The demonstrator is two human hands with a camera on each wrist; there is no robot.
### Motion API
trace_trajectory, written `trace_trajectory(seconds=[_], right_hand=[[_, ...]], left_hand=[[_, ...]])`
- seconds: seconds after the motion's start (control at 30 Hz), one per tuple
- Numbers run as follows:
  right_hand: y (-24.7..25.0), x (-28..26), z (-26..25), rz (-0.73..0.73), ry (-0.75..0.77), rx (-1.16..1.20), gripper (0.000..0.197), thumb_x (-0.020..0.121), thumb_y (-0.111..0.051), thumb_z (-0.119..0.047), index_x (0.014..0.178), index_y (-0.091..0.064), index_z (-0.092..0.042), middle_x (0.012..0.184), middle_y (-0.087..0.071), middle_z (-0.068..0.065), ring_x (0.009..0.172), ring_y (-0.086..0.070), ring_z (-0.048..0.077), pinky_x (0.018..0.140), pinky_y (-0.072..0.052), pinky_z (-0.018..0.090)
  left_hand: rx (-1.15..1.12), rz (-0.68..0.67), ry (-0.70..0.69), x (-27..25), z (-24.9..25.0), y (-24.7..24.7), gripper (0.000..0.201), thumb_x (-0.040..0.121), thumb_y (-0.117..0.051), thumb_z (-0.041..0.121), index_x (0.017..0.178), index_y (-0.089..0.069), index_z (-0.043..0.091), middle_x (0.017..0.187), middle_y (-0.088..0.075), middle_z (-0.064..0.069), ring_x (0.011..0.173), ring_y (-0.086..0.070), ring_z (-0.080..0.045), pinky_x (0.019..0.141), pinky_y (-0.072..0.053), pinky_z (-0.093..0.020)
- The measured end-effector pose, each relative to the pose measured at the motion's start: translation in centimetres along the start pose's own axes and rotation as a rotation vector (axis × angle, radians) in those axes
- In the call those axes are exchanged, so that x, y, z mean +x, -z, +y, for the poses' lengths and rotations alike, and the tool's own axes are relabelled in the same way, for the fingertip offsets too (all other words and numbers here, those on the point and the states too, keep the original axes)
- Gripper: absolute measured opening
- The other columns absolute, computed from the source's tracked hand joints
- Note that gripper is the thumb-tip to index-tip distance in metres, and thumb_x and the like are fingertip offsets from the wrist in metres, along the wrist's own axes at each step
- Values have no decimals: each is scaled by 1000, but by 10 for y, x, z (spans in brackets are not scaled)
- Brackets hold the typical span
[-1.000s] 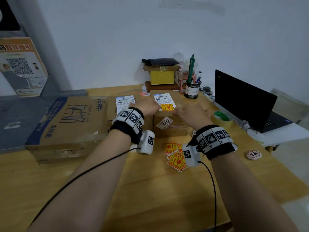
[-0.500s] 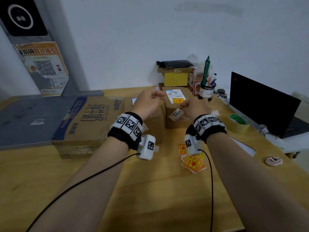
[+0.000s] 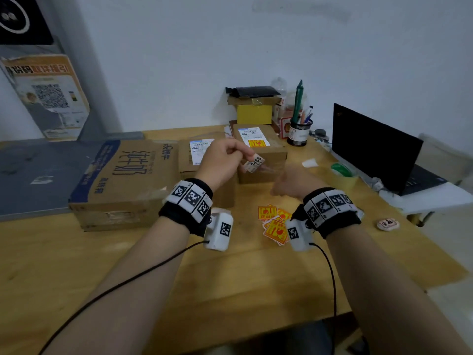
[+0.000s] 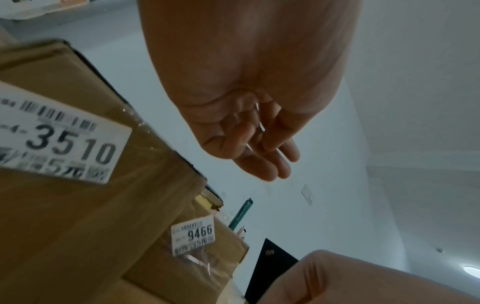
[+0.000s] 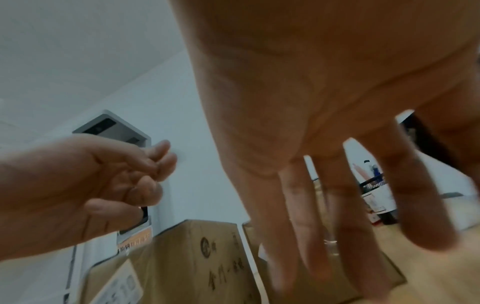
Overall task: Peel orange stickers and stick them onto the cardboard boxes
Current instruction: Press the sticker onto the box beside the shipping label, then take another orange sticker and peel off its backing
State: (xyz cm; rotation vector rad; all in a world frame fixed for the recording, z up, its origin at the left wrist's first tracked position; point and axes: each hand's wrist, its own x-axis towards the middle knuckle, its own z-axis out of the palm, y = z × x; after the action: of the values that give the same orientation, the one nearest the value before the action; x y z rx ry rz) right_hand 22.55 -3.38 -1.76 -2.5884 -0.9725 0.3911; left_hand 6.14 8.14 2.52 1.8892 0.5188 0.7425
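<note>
A small cardboard box [image 3: 271, 160] carries an orange sticker [image 3: 256, 143] on its top, under a white shipping label. A pile of orange stickers [image 3: 273, 222] lies on the wooden table [image 3: 230, 290] between my wrists. My left hand [image 3: 240, 152] hovers in front of that box near its "9466" tag [image 3: 254, 162], fingers loosely curled and empty in the left wrist view [image 4: 259, 148]. My right hand [image 3: 284, 184] is blurred, low above the table to the right of the pile. Its fingers [image 5: 363, 236] are spread straight and hold nothing.
A middle box [image 3: 197, 160] tagged "3510" [image 4: 64, 144] and a large printed carton [image 3: 122, 180] stand left of the small box. A white paper scrap [image 3: 309, 163], tape roll [image 3: 343, 172], pen cup [image 3: 298, 134] and open laptop [image 3: 373, 147] sit to the right.
Both hands have drawn back from the small box's top towards me, leaving the orange sticker on it. A white scrap now lies on the table beside the right hand.
</note>
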Motion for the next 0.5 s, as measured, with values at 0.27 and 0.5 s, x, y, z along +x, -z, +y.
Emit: trace_trajectory(seconds=[0.27,0.5], right_hand=[[-29,-39,21,-206,-72,-149,60,54,-94,-49,93,-71,-8,88,-74,5,86,-72,25,82,-61,42],[-43,-50,25,-209,-66,-183,79,45,-91,-51,112,-66,-18,103,-70,1,96,-68,23,89,-59,42]], left_hand=[[-24,-137,91,-36,-18,-28,34,92,-45,-10,81,-72,7,81,-74,-6,58,-63,-18,57,-55,-24],[24,-153,133,-55,-14,-31,30,95,-43,-9,94,-71,0,100,-75,-18,62,-62,-19,38,-34,-6]])
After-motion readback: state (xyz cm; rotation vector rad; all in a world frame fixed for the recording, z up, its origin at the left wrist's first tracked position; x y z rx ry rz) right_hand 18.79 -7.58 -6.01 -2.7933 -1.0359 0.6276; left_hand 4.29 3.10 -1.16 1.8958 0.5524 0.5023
